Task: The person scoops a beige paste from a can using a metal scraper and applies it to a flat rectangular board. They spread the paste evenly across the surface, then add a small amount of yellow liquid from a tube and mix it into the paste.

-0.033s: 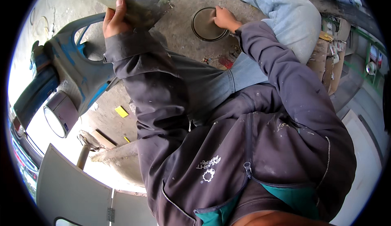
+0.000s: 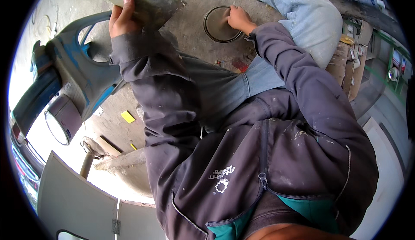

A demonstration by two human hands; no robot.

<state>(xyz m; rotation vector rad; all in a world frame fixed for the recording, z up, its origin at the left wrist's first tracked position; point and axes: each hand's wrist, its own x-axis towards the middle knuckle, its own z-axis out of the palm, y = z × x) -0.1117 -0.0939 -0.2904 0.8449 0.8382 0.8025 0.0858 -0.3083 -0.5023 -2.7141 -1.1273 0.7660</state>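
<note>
My left hand (image 2: 123,18) grips a flat, stained grey-green sheet (image 2: 149,0), its thumb lying on top and its other fingers mostly hidden beneath. A round metal tin (image 2: 215,36) with a dark rim and a grey-brown inside sits on the floor in front of me. Over the tin's right side is my right hand (image 2: 240,18), closed, with its fingertips hidden. Whether it pinches the tin or a small thing inside cannot be made out.
To the left stands a grey panel (image 2: 73,73) with blue patches and an oval opening. Near it are a large paint can (image 2: 65,119) and a yellow piece (image 2: 127,116). Cardboard (image 2: 341,62) lies at the right. A white panel (image 2: 73,192) is at lower left.
</note>
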